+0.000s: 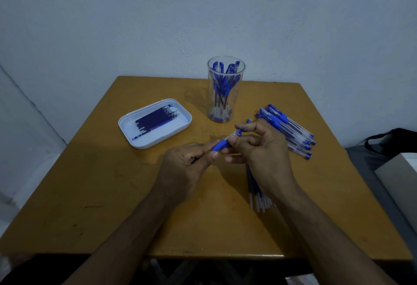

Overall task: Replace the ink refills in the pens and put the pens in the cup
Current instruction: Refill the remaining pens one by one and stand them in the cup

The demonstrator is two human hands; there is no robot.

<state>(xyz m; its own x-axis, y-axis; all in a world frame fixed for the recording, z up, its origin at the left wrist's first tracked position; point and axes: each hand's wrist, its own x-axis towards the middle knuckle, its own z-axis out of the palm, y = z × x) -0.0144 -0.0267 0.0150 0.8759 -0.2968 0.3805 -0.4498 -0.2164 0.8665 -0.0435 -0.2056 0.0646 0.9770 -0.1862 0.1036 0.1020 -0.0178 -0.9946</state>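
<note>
A: Hands first?
B: Left hand [187,163] curled, thumb and fingers pinching the near end of a pen [225,141] by its blue grip. Right hand [259,147] pinches the far part of the same pen, index finger stretched out over it, other fingers bent. Pen is off the bench, tilted up toward the cup.
A: Cup where?
B: Clear cup [226,88], upright, well behind the hands near the bench's far edge. It holds a bunch of blue pens standing on end.
A: Refills?
B: White tray [155,123] left of the cup, nearer the hands. Row of dark blue refills [155,119] lies in it, side by side.
A: Remaining pens?
B: Pile of pens [287,130] right of the cup, flat on the bench, just behind the right hand, partly hidden by it.
A: Anything else?
B: A few thin blue and white refills [257,191] lie on the bench under the right wrist, well in front of the cup. Bench [112,194] is yellowish wood. Dark bag [388,140] off the bench's right side, far right of the cup.
</note>
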